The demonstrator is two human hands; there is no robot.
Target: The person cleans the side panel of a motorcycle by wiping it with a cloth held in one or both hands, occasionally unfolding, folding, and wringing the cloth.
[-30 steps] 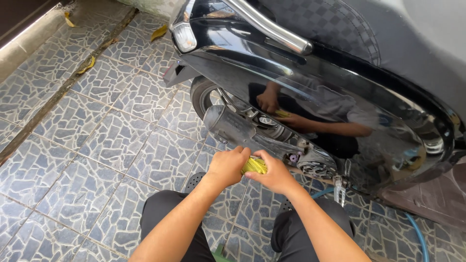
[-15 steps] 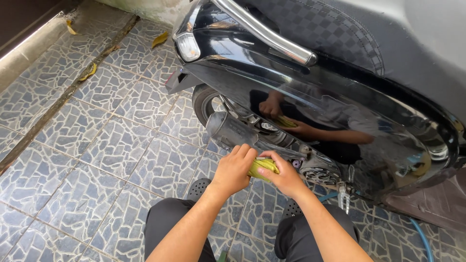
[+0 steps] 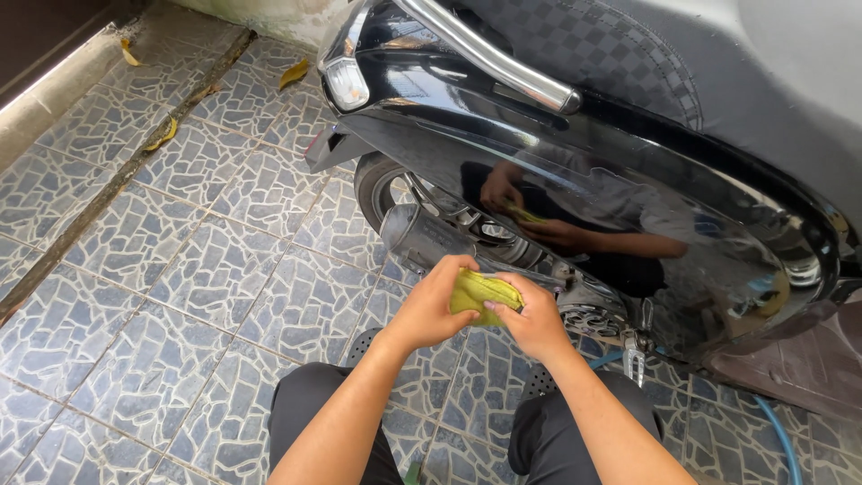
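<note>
- Left hand (image 3: 433, 308) and right hand (image 3: 532, 316) are both closing their fingers on a yellow cloth (image 3: 478, 292) between them.
- Scooter (image 3: 575, 171) is standing just beyond the hands, tiled floor (image 3: 180, 269) below.

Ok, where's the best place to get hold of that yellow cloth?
Probably the bunched top fold of the yellow cloth, which shows between the left hand and the right hand. Come from above, the camera side: the hands wrap both ends, and the black scooter panel stands behind.
</note>
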